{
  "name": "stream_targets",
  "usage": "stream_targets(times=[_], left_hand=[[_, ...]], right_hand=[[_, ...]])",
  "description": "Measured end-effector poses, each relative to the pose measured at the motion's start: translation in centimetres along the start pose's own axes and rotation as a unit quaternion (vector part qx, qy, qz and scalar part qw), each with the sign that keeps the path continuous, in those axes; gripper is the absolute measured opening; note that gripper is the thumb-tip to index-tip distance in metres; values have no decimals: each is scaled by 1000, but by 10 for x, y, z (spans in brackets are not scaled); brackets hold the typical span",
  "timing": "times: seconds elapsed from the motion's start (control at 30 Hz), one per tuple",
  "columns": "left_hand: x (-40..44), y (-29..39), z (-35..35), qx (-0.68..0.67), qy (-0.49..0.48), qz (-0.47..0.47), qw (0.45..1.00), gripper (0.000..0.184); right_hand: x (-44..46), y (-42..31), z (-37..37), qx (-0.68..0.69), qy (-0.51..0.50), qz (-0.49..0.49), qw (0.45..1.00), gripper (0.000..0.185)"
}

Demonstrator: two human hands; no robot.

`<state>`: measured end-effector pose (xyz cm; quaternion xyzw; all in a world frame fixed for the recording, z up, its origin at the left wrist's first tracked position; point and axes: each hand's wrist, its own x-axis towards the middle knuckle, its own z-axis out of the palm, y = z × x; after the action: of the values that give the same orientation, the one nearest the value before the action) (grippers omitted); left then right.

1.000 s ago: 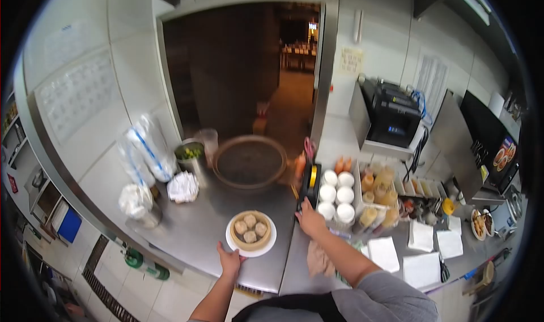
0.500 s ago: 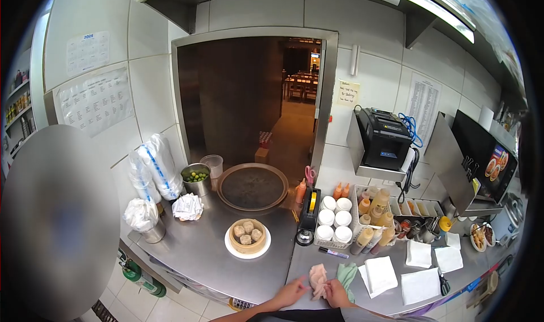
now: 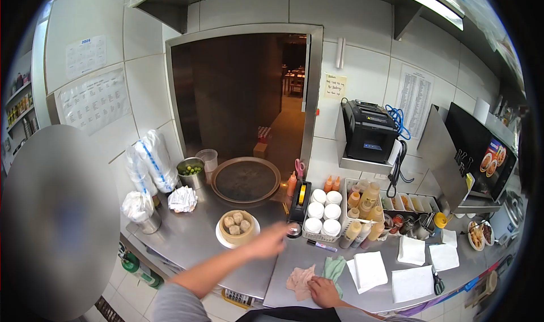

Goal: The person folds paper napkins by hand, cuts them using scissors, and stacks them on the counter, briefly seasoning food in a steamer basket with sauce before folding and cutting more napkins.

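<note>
My left hand (image 3: 272, 242) reaches across to the right, blurred, its fingertips beside the silver call bell (image 3: 293, 229); whether it touches the bell I cannot tell. My right hand (image 3: 324, 292) rests low on the steel counter, its fingers closed on the edge of a crumpled pink cloth (image 3: 300, 280). A green cloth (image 3: 334, 268) lies just beyond that hand. Left of my left hand, a bamboo steamer (image 3: 238, 238) with several dumplings (image 3: 234, 224) sits on a white plate (image 3: 223, 241). A marker (image 3: 322, 246) lies beyond the cloths.
A round brown tray (image 3: 245, 179) lies by the opening. Near the bell stand a tape dispenser (image 3: 300, 202), white-lidded tubs (image 3: 323, 211) and sauce bottles (image 3: 369, 196). White napkins (image 3: 371, 271) lie at right. A large blurred grey shape (image 3: 62, 225) covers the left edge.
My left hand has left the pink cloth and moved up toward the bell. The cloth now lies flatter under my right hand. The view has shifted slightly right.
</note>
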<state>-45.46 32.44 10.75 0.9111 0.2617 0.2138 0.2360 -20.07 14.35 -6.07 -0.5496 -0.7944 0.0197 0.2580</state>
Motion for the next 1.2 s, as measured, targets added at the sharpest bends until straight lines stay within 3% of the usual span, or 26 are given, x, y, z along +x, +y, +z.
stream_targets(times=[0.03,0.1,0.17,0.27,0.3,0.33,0.43,0.5,0.57,0.63,0.7,0.73,0.77,0.83,0.87,0.9,0.93,0.97,1.03,1.1,1.13,1.17,1.2], left_hand=[[13,9,-41,57,74,75,993,61],[35,52,-134,208,158,21,965,55],[60,68,-210,387,316,51,865,47],[100,83,-337,562,444,49,696,48],[113,90,-376,588,462,-14,664,50],[124,89,-419,628,479,-11,613,53],[144,123,-499,636,464,-201,583,52],[150,124,-526,626,443,-247,593,50],[155,106,-539,644,453,-202,582,46],[143,78,-542,627,543,26,557,40],[103,36,-497,559,522,300,571,28],[66,24,-436,398,477,294,727,15],[33,-7,-394,364,402,295,787,7],[-37,-98,-293,171,242,146,944,14],[-74,-140,-236,104,162,80,978,32],[-110,-184,-184,-46,40,-6,998,61],[-147,-194,-147,-92,-36,-154,983,80],[-172,-194,-127,-73,-72,-234,967,91],[-207,-233,-103,-32,39,-281,959,75],[-215,-285,-138,146,186,-239,942,50],[-202,-276,-177,107,221,-357,901,37],[-203,-310,-195,184,383,-194,884,44],[-195,-323,-216,238,434,-167,853,51]], right_hand=[[-3,2,0,-21,11,-29,999,31],[-1,5,-1,-15,24,-38,999,31],[1,4,0,-9,23,-30,999,31],[5,-2,-7,-5,21,-24,999,28],[5,0,-6,-7,32,-11,999,28],[3,1,-4,-14,21,-10,1000,29],[0,0,-1,-15,10,3,1000,29],[5,-13,-6,-3,70,13,997,26],[5,-21,6,-3,82,68,994,25],[10,-44,24,-33,115,133,984,25],[12,-58,28,-64,111,173,977,26],[16,-64,32,-81,143,212,963,25],[20,-72,39,-92,170,249,949,25],[22,-73,43,-89,148,259,950,28],[19,-73,45,-96,140,258,951,30],[20,-68,47,-104,141,254,951,32],[18,-66,50,-109,123,262,951,33],[18,-65,50,-118,113,271,948,35],[20,-66,52,-128,116,282,944,34],[25,-71,50,-138,103,289,942,34],[26,-70,50,-140,105,284,943,34],[25,-70,50,-144,111,281,942,34],[25,-69,50,-136,110,279,944,34]])
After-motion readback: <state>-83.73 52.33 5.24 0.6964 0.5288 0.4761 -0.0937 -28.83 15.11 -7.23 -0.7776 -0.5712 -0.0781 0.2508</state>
